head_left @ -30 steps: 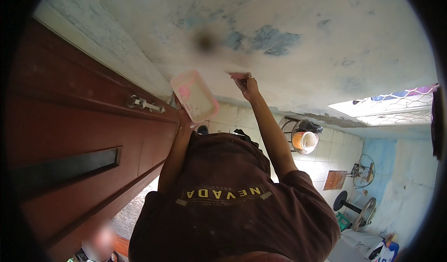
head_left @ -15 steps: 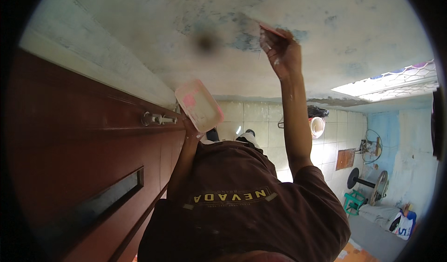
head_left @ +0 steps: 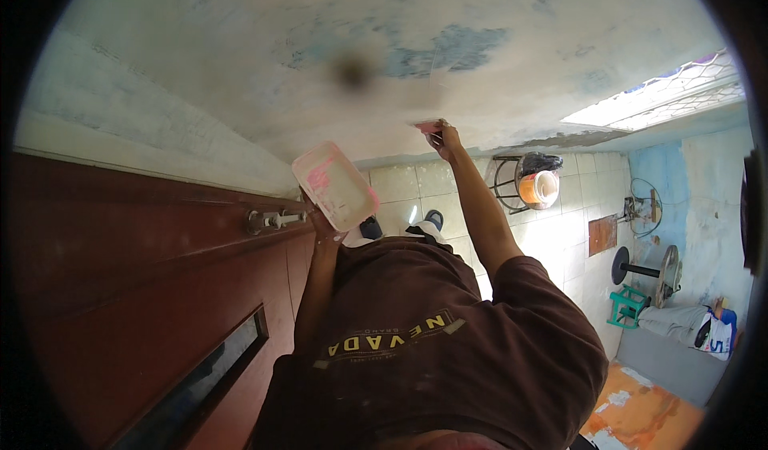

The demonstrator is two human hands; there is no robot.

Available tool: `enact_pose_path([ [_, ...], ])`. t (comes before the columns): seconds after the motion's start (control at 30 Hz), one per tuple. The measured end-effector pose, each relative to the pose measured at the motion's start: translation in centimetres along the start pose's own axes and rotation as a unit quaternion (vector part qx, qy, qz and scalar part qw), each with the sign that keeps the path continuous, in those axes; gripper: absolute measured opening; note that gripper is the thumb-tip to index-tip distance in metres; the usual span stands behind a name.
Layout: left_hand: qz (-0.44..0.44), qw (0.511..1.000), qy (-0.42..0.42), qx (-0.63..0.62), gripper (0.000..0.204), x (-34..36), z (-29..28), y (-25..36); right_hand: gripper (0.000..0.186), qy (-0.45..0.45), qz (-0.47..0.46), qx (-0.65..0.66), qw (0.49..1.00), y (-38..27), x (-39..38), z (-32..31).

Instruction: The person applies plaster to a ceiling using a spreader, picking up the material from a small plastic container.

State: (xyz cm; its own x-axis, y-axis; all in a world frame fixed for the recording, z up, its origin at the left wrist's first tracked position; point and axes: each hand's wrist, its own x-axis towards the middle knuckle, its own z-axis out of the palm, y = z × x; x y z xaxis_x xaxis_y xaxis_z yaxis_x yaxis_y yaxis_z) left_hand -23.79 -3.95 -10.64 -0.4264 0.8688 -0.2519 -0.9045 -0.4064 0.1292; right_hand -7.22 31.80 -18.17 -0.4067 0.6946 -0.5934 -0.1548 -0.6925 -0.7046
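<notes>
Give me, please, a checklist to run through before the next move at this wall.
1. Right hand grips the scraper: ok.
2. Scraper blade meets the wall: ok.
3. Left hand holds the tray firmly: ok.
4. Pink paste in the tray: ok, a smear shows.
5. Paste on the blade: cannot tell.
6. Tray clear of the door: cannot tell.

Left hand (head_left: 322, 224) is holding a tray (head_left: 334, 186) just right of the door (head_left: 144, 290) and its latch (head_left: 272, 220). Right hand (head_left: 445, 140) is pressing a scraper (head_left: 428, 126) against the wall (head_left: 384, 42). Farther right, a stool (head_left: 512, 182) is carrying a bucket (head_left: 540, 188) on the tiled floor (head_left: 560, 242).
</notes>
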Motion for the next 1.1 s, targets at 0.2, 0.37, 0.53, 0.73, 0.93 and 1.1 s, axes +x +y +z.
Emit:
enact_pose_path([
  [0.2, -0.028, 0.999, -0.017, -0.001, 0.074, 1.3, 0.0, -0.1, 0.020, -0.063, -0.110, 0.107, 0.986, -8.7, -1.1, 3.6],
  [0.37, -0.058, 0.998, -0.033, -0.021, 0.074, 2.4, -0.6, -0.7, 0.016, -0.112, -0.210, 0.168, 0.957, -24.2, -14.6, 10.4],
  [0.53, -0.063, 0.997, -0.040, -0.035, 0.074, 2.9, -1.6, -1.5, 0.011, -0.101, -0.318, 0.155, 0.930, -27.4, -22.9, 12.1],
  [0.73, -0.070, 0.996, -0.040, -0.029, 0.074, 1.9, -2.7, -1.6, 0.040, 0.012, -0.291, -0.038, 0.956, -13.8, -10.4, -0.7],
  [0.93, -0.041, 0.999, -0.025, -0.024, 0.073, -0.8, -4.1, -0.4, 0.045, 0.166, -0.126, -0.253, 0.945, -0.7, 2.8, -6.9],
  [1.1, -0.044, 0.998, -0.032, -0.017, 0.073, -1.0, -3.9, -0.7, 0.045, 0.239, -0.120, -0.216, 0.939, 1.7, 9.9, -12.0],
])
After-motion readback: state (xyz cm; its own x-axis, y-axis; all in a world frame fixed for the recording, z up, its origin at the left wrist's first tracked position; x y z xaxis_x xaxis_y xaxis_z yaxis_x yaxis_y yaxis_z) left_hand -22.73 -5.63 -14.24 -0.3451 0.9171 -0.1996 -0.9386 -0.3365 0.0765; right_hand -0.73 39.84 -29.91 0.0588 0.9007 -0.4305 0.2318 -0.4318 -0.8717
